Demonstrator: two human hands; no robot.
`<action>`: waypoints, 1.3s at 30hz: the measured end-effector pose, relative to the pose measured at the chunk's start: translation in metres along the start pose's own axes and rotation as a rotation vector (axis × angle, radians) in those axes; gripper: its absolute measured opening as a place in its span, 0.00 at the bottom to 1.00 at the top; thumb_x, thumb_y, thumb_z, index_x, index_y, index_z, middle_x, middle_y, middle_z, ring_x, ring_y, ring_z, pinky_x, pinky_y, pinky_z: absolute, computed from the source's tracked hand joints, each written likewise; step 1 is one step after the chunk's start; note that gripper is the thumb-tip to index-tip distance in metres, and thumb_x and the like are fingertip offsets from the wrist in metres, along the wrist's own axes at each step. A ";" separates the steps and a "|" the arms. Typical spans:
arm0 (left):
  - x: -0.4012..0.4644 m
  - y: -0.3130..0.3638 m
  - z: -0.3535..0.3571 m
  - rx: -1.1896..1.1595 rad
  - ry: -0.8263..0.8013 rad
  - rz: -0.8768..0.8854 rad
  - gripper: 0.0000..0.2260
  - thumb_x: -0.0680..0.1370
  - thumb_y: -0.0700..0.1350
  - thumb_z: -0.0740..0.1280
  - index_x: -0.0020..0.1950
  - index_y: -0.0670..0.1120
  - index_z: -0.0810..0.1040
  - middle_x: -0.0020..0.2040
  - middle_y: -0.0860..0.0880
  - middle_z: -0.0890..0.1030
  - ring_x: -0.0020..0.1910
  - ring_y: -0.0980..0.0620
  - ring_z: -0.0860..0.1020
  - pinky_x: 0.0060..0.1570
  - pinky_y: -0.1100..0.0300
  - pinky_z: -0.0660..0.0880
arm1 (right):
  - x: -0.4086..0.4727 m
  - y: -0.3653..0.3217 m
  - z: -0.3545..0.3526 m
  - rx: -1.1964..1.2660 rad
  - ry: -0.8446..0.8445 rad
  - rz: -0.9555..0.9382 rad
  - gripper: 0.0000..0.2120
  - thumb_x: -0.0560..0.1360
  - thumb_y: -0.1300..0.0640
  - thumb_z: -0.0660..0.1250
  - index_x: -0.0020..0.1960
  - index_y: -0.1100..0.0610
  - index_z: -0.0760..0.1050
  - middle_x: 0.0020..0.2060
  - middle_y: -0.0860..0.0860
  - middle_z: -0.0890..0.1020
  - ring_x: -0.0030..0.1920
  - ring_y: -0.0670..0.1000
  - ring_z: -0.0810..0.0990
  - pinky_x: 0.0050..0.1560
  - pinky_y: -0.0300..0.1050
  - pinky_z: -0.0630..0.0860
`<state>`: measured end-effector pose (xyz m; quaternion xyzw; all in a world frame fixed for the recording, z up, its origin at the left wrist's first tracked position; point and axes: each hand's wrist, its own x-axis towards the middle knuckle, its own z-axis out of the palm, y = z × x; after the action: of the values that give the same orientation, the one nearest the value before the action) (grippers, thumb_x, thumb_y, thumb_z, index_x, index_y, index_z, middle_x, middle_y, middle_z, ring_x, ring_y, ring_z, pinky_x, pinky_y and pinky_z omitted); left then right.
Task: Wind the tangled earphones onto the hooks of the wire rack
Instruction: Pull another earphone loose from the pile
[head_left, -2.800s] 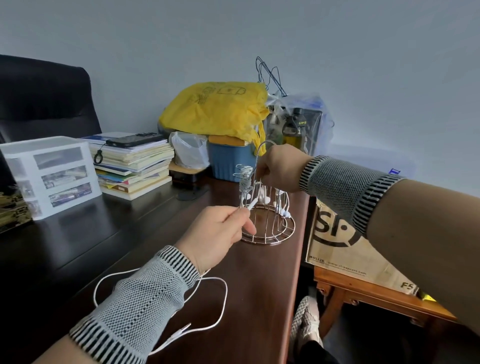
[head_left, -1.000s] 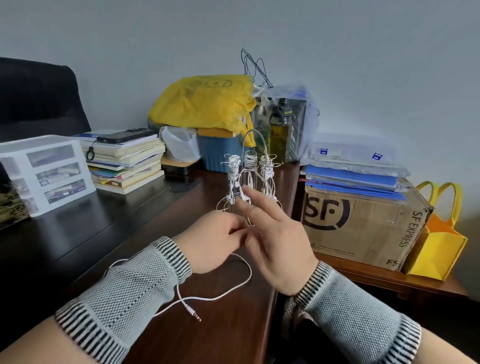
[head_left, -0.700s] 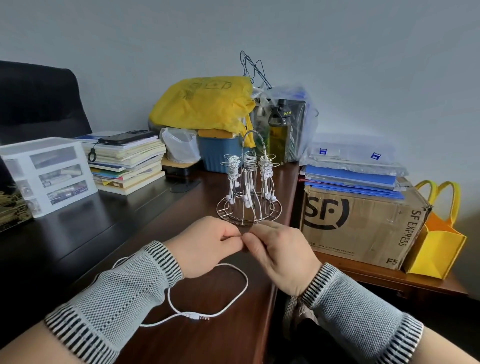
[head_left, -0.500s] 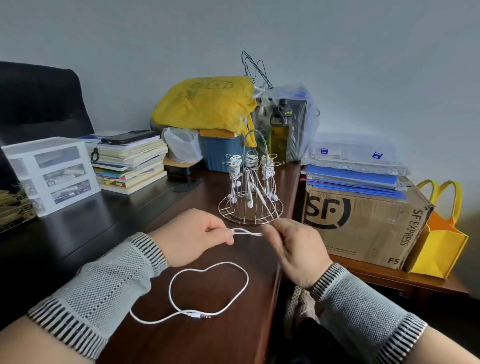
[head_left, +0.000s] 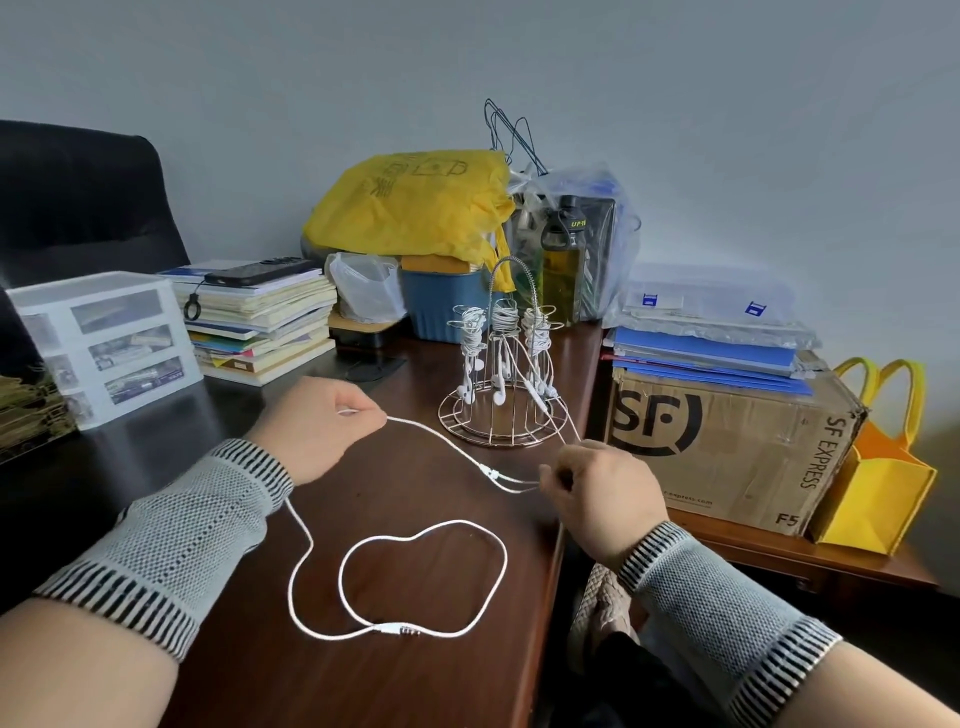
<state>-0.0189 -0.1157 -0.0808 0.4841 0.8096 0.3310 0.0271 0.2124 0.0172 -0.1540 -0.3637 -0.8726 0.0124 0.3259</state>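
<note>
The step in hand looks like straightening the last loose earphone cable (head_left: 447, 441) before it goes onto the wire rack (head_left: 501, 415), which stands just right of the frame's centre on the dark wooden desk (head_left: 415, 691). Three hooks at the top of the rack already carry tight white windings, with earbuds dangling below them.

The left hand (head_left: 317, 426), left of centre, has its fingers curled and pinches the cable between thumb and forefinger. The right hand (head_left: 597, 488), right of centre and just below the rack's base, pinches the two thin branches past the Y-split, fingers curled around them. One thin branch runs up from this hand into the rack (whether it is hooked there or merely draped I cannot tell). Between the hands the cable hangs in a shallow curve, not taut.

From the left hand the cable trails down to a loose loop on the desk in the lower centre, ending at the plug (head_left: 400, 630).

The next move probably calls for carrying the pinched stretch up to a hook and wrapping it turn by turn, letting the slack loop feed without knotting.
</note>
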 end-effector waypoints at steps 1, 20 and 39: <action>-0.001 0.004 0.003 -0.025 0.006 0.020 0.03 0.75 0.48 0.70 0.43 0.52 0.84 0.43 0.57 0.83 0.47 0.59 0.78 0.45 0.62 0.70 | 0.000 -0.001 -0.001 -0.022 -0.033 -0.001 0.14 0.76 0.48 0.64 0.34 0.52 0.69 0.33 0.46 0.72 0.32 0.49 0.71 0.34 0.41 0.67; -0.030 0.069 0.061 -0.010 -0.147 0.338 0.08 0.73 0.49 0.71 0.33 0.56 0.80 0.34 0.56 0.82 0.36 0.60 0.79 0.39 0.65 0.73 | -0.010 -0.028 -0.026 0.275 0.051 -0.286 0.23 0.66 0.51 0.57 0.54 0.57 0.80 0.43 0.48 0.83 0.39 0.46 0.73 0.46 0.38 0.72; -0.009 0.022 0.036 -0.094 -0.018 0.112 0.06 0.74 0.50 0.71 0.37 0.57 0.82 0.34 0.59 0.82 0.39 0.62 0.79 0.42 0.64 0.74 | -0.001 0.014 -0.011 0.128 -0.171 0.411 0.20 0.71 0.42 0.55 0.30 0.53 0.76 0.35 0.52 0.81 0.50 0.58 0.77 0.53 0.47 0.72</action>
<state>0.0158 -0.0973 -0.0989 0.5298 0.7646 0.3651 0.0385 0.2282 0.0244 -0.1491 -0.5101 -0.8020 0.1646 0.2635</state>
